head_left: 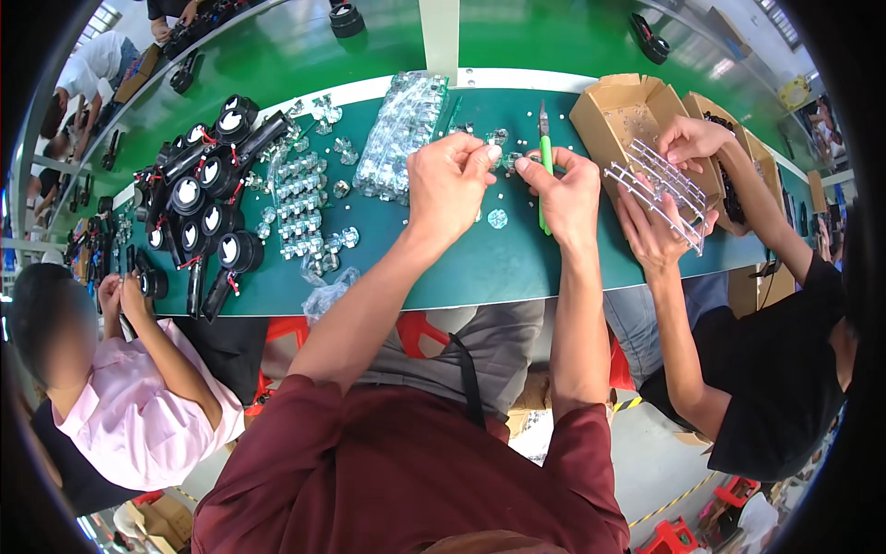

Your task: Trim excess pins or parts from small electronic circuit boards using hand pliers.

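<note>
My left hand is closed in a pinch above the table, with a small green circuit board at its fingertips. Facing it, my right hand curls around green-handled cutters, whose blades point away from me; its thumb reaches toward the same board. Fingers partly hide the board. A round board lies on the green table below the hands. Left of my left hand is a clear-wrapped stack of boards. Further left, rows of small boards are spread out.
Black handheld devices with round heads are heaped at left, beside a person in pink. At right, a co-worker's hands hold a metal wire rack near a cardboard box. A clear plastic bag hangs at the front edge. A white post stands behind.
</note>
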Tool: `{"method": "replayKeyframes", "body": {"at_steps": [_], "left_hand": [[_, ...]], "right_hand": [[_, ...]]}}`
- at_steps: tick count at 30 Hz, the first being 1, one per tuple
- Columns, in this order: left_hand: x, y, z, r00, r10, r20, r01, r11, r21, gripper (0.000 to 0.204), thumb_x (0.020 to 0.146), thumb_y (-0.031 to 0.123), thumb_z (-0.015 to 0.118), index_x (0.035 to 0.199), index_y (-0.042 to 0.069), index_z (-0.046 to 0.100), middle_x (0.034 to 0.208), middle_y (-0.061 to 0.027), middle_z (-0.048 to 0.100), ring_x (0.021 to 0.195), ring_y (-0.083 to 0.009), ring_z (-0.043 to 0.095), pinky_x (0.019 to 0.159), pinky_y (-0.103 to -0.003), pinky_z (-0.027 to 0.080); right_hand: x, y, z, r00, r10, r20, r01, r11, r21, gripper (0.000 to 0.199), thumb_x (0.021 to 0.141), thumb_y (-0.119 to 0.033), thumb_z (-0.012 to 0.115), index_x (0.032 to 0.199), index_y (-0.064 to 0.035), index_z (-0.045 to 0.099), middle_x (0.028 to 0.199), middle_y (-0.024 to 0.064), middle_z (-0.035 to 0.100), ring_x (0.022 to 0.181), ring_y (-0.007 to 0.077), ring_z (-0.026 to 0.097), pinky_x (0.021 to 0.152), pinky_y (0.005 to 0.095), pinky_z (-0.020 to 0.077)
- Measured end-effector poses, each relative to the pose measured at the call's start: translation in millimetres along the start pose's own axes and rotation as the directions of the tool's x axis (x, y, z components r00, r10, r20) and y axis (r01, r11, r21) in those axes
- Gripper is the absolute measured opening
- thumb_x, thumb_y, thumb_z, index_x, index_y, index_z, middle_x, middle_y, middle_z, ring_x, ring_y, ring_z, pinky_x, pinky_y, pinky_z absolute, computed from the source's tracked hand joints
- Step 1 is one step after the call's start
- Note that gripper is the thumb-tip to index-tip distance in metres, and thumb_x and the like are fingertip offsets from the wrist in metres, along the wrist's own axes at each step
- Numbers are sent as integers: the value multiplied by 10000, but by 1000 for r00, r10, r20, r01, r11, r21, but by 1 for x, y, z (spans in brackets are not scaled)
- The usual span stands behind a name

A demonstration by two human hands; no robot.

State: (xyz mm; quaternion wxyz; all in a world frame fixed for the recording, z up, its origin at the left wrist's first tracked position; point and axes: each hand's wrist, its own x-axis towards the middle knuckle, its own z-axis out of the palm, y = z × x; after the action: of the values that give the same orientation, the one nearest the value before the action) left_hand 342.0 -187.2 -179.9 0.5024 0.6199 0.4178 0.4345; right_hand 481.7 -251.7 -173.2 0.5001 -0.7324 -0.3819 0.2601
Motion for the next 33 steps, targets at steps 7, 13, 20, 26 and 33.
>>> {"method": "replayKeyframes", "body": {"at_steps": [7, 13, 20, 26, 33], "left_hand": [[-2, -5, 1, 988, 86, -127, -87, 996, -3, 138, 931, 91, 679, 866, -30, 688, 675, -118, 700, 595, -161, 704, 535, -294, 534], [-4, -4, 1, 1000, 12, -25, -14, 996, -88, 139, 968, 75, 623, 904, -44, 651, 702, -98, 681, 598, -147, 689, 522, -292, 564], [-4, -5, 5, 999, -15, 39, 24, 974, -227, 146, 973, 71, 616, 891, -47, 641, 699, -99, 671, 592, -141, 686, 506, -286, 567], [-7, -4, 9, 973, 182, -138, -175, 982, 66, 117, 924, 62, 667, 838, -18, 663, 634, -113, 660, 555, -178, 684, 502, -326, 522], [-5, -11, 10, 920, 367, -138, -318, 904, 286, 105, 907, 73, 675, 842, -9, 675, 658, -156, 659, 552, -226, 686, 511, -383, 504]], "right_hand": [[0, 3, 0, 1000, 31, 4, -31, 992, 121, 226, 785, -128, 826, 926, 19, 730, 728, 15, 669, 647, 78, 601, 590, 232, 477], [3, 6, -1, 997, -63, 37, 52, 969, 241, 322, 747, -78, 841, 1024, 29, 717, 823, 23, 691, 718, 79, 622, 647, 218, 489], [7, 9, 1, 984, -77, 159, 10, 922, 388, 308, 738, -106, 854, 969, 46, 720, 764, 15, 666, 667, 63, 569, 575, 213, 436], [7, 9, 10, 991, -95, 90, 70, 967, 246, 279, 743, -134, 857, 883, 57, 708, 712, 42, 653, 596, 65, 525, 533, 246, 416], [2, 0, 19, 978, -196, -76, 195, 981, -22, 226, 720, -89, 835, 829, 58, 704, 768, 110, 662, 635, 161, 601, 588, 325, 474]]}}
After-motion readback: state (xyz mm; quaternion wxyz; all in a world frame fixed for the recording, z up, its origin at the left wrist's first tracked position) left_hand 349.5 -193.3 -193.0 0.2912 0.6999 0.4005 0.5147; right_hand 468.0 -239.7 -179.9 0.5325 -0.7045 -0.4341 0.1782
